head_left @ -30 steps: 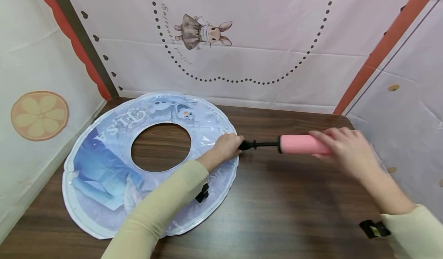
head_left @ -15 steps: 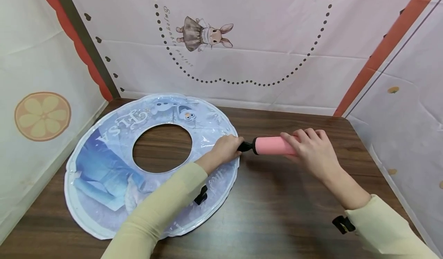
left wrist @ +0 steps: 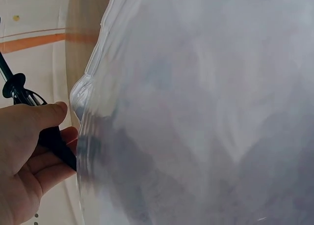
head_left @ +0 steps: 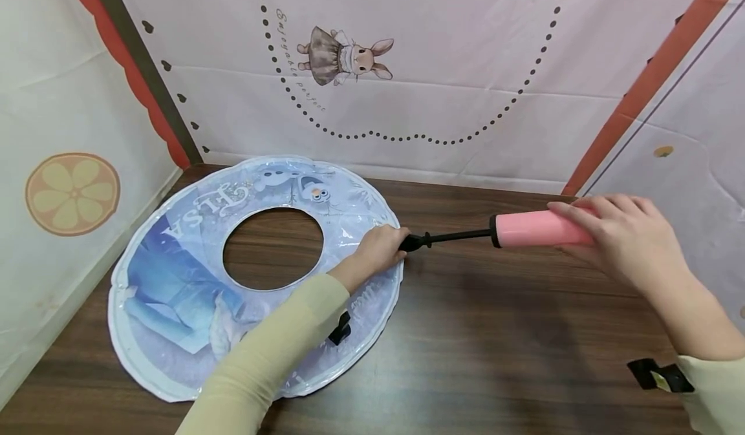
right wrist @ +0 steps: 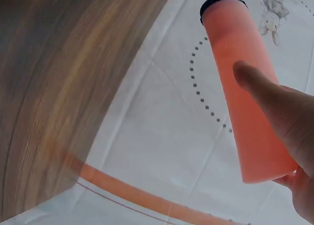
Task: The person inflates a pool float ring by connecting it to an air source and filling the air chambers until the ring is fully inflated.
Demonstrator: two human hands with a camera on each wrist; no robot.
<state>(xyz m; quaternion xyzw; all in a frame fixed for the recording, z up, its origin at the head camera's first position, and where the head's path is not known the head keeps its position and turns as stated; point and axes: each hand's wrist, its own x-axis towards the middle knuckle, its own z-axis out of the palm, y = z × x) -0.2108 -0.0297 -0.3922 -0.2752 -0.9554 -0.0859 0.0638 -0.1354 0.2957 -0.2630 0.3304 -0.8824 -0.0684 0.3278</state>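
A pink hand pump (head_left: 532, 228) with a black end cap is held in my right hand (head_left: 631, 238), thumb along the barrel and fingers round the other side. Its black rod (head_left: 460, 235) is drawn out and leads left to a black handle end (head_left: 412, 243). My left hand (head_left: 379, 247) grips that black end at the right edge of a blue printed swim ring (head_left: 174, 293). In the left wrist view, thumb and fingers pinch the black nozzle (left wrist: 60, 147), whose tip meets the ring's clear edge. The right wrist view shows the barrel (right wrist: 240, 87) tilted, with my thumb across it.
The ring lies on a dark wooden table (head_left: 465, 370), which shows through its round hole. A printed cloth wall (head_left: 454, 47) with a rabbit stands behind, and similar cloth walls flank both sides. Black straps sit at both sleeves.
The pink barrel slid left until the rod was covered, then my right hand drew it back right, baring the rod again. My left hand stayed at the ring's edge.
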